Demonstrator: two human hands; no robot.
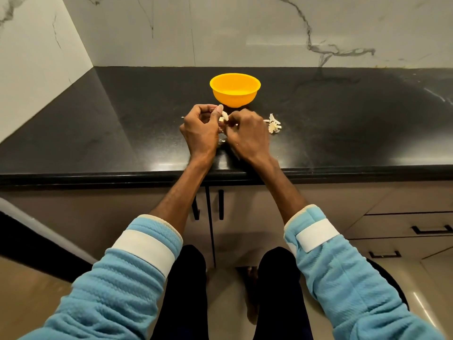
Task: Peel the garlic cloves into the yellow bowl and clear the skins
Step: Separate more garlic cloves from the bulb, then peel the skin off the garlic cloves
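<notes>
While our 2 hands meet just on the near side of the yellow bowl (234, 100), we pinch 1 garlic clove (224, 116) between them. Our left hand (199, 130) has its fingers curled, thumb tip raised toward the bowl, and grips the clove. Our right hand (245, 136), fingers also curled, nips at it too. The clove is mostly hidden, so we cannot tell its long axis. A small heap of skins (274, 124) lies nearer than the bowl and to its right, on the black counter (98, 133).

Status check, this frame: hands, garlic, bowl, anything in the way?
Peeling: left hand and right hand both pinch one garlic clove. Behind them, yellow bowl upright. Loose skins on countertop beside right hand; nothing blocks the bowl.
</notes>
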